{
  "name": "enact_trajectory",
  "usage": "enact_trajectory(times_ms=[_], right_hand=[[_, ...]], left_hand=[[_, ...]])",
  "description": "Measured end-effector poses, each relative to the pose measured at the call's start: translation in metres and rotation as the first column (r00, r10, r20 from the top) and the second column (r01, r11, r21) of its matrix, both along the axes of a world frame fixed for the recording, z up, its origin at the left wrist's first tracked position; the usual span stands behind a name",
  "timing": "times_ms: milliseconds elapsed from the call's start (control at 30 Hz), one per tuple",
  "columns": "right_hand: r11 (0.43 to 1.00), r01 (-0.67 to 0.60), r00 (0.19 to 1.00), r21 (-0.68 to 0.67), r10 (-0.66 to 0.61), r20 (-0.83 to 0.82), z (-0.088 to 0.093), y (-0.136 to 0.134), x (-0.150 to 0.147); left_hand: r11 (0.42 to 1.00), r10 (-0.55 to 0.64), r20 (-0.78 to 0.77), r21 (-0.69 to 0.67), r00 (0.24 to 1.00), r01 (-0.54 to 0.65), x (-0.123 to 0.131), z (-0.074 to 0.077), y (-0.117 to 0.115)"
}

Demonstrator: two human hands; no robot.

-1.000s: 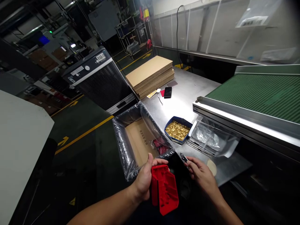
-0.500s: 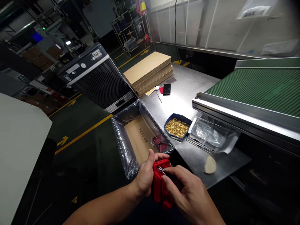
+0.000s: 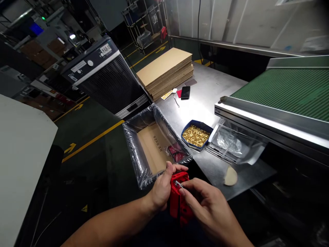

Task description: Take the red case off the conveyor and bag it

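My left hand (image 3: 161, 189) is wrapped round a red plastic part (image 3: 178, 195), held on edge in front of me at the table's near corner. My right hand (image 3: 205, 206) pinches a small metal tool (image 3: 178, 184) whose tip rests on the top of the red part. Just beyond my hands stands a cardboard box lined with a clear plastic bag (image 3: 133, 144); another red part (image 3: 176, 153) lies inside it. A blue tray of small brass pieces (image 3: 195, 135) sits on the steel table to the right of the box.
A clear plastic bag (image 3: 231, 144) lies under the edge of the green conveyor belt (image 3: 282, 92). A beige pad (image 3: 230, 176), a stack of flat cardboard (image 3: 166, 73) and a black phone (image 3: 185, 92) are on the steel table (image 3: 205, 99). A grey machine (image 3: 105, 79) stands on the floor at left.
My right hand came in from the right with the small tool and now bears on the top of the red part. My left hand turned the part more upright.
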State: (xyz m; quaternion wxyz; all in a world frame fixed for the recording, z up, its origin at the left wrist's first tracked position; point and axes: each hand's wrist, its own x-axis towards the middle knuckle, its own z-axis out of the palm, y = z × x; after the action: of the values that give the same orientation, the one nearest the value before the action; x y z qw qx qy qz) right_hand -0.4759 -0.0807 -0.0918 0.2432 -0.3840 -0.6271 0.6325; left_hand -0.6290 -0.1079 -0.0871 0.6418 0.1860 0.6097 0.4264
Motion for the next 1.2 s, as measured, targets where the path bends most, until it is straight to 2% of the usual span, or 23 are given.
enact_trajectory(times_ms=[67, 167, 267, 400, 533, 733, 933, 1100, 1200], right_hand=[[0.998, 0.047, 0.999, 0.045, -0.047, 0.002, -0.001, 0.001, 0.003], [0.962, 0.097, 0.995, 0.255, -0.103, 0.008, -0.003, 0.003, 0.007], [0.885, 0.054, 0.994, 0.462, -0.092, 0.059, -0.005, 0.006, 0.008], [0.807, -0.015, 0.988, 0.59, -0.079, 0.134, -0.003, 0.009, 0.006], [0.771, -0.016, 0.988, 0.637, -0.085, 0.127, 0.0, 0.012, 0.006], [0.776, -0.043, 0.99, 0.629, -0.051, 0.131, -0.004, 0.013, 0.01], [0.688, -0.07, 0.993, 0.723, -0.025, 0.119, -0.007, 0.017, 0.012], [0.747, 0.016, 0.997, 0.665, -0.059, 0.043, -0.013, 0.014, 0.019], [0.711, 0.027, 0.992, 0.703, -0.107, 0.07, -0.017, 0.012, 0.023]], left_hand=[[1.0, 0.011, 0.025, -0.014, 1.0, -0.01, 0.0, 0.0, 0.001], [0.998, 0.042, 0.125, -0.05, 0.991, -0.036, 0.0, -0.001, 0.003], [0.995, 0.066, 0.196, -0.085, 0.978, -0.05, 0.001, 0.0, 0.004], [0.987, 0.073, 0.288, -0.157, 0.955, -0.028, 0.001, 0.002, 0.006], [0.972, 0.087, 0.34, -0.237, 0.936, -0.005, 0.002, 0.006, 0.011], [0.958, 0.065, 0.281, -0.287, 0.957, 0.02, 0.006, 0.009, 0.016], [0.964, 0.019, 0.258, -0.261, 0.966, 0.051, 0.007, 0.008, 0.016], [0.952, 0.056, 0.342, -0.301, 0.938, 0.053, 0.006, 0.007, 0.017], [0.951, 0.068, 0.398, -0.304, 0.915, 0.062, 0.005, 0.007, 0.019]])
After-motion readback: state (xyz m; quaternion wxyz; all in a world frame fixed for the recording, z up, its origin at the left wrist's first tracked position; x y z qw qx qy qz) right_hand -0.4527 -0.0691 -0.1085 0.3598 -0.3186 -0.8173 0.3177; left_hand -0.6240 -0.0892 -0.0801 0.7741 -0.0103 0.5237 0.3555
